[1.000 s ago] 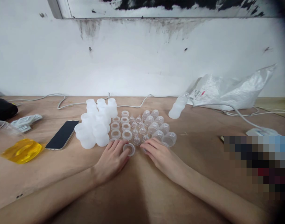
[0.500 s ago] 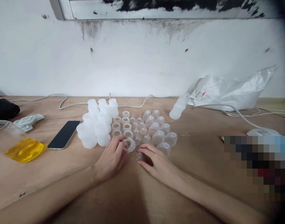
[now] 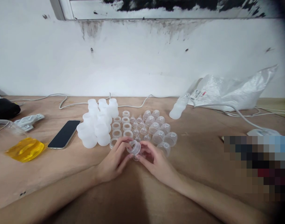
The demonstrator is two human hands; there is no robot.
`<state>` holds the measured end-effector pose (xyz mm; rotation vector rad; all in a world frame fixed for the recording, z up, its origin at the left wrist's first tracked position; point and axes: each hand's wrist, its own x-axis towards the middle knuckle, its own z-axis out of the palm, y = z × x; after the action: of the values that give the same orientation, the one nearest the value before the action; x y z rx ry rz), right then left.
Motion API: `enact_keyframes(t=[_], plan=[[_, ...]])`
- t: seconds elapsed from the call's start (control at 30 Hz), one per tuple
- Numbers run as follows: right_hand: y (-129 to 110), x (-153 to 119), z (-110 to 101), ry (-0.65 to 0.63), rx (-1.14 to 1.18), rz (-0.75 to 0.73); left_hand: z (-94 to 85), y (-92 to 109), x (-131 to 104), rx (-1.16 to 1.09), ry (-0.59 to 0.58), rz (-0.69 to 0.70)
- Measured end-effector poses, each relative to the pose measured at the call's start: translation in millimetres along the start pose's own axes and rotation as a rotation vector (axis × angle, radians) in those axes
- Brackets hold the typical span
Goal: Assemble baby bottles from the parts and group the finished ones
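Between the fingertips of my left hand (image 3: 114, 160) is a translucent bottle collar ring (image 3: 134, 147), tilted with its opening toward me. My right hand (image 3: 157, 159) pinches a clear bottle teat (image 3: 136, 157) just below the ring, partly hidden by the fingers. Ring and teat overlap in view; I cannot tell whether they are joined. Beyond my hands lie more collar rings (image 3: 130, 126), loose clear teats (image 3: 143, 131) and rows of clear dome caps (image 3: 158, 137). White baby bottles (image 3: 89, 137) stand grouped to the left.
One capped bottle (image 3: 176, 110) stands apart near a crumpled plastic bag (image 3: 228, 91) at the back right. On the left are a phone (image 3: 64, 134), a clear container with yellow contents (image 3: 25, 150) and a black pouch (image 3: 4, 109). A white cable (image 3: 142, 106) runs along the wall.
My left hand has brought the collar ring to the right, over the teat in my right hand. Both hands are now close together, with the right hand nearly in place.
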<state>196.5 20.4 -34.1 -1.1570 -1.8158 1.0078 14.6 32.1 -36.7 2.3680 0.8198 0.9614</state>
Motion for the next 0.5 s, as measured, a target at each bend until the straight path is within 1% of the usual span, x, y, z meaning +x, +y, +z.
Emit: enact_keyframes(t=[0.1, 0.2, 0.3, 0.4, 0.5], plan=[[2.4, 1.0, 4.1, -0.011, 0.342, 0.157, -1.8, -1.3, 2.7, -0.048, -0.034, -0.049], [1.5, 2.8, 3.6, -0.023, 0.545, 0.238, -2.9, -2.3, 3.8, -0.059, -0.053, -0.076], [-0.3, 4.6, 0.1, -0.021, 0.611, 0.251, -3.5, -1.9, 4.2, -0.074, -0.03, -0.1], [-0.3, 5.5, -2.2, 0.019, 0.595, 0.265, -4.3, -0.5, 5.2, -0.129, -0.026, -0.128], [1.2, 5.6, -1.6, 0.039, 0.525, 0.27, -4.4, 0.4, 6.1, -0.277, -0.058, -0.164]])
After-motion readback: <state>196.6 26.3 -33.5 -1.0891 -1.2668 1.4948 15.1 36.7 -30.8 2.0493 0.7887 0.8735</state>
